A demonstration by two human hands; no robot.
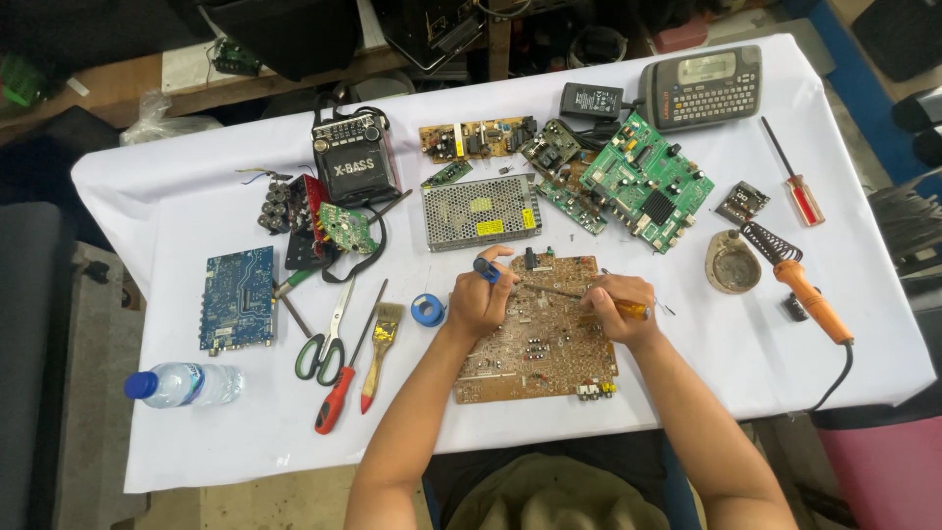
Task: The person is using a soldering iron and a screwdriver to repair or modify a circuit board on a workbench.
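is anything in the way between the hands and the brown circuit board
Nothing visible. Both hands already rest on the brown circuit board: the left hand holds a blue-handled tool, the right hand holds a thin tool whose tip lies over the board.

A white-clothed surface (687, 324) carries a brown circuit board (535, 344), scissors (329, 339), a water bottle (184, 384), a soldering iron (800, 285) and a brush (381, 344).

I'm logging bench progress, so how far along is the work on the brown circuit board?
Laid out: tools and spare boards on the white cloth. In hand: the left hand grips a blue-handled tool, the right hand a yellow-handled one, both over the brown circuit board. Left: the soldering iron lies unused.
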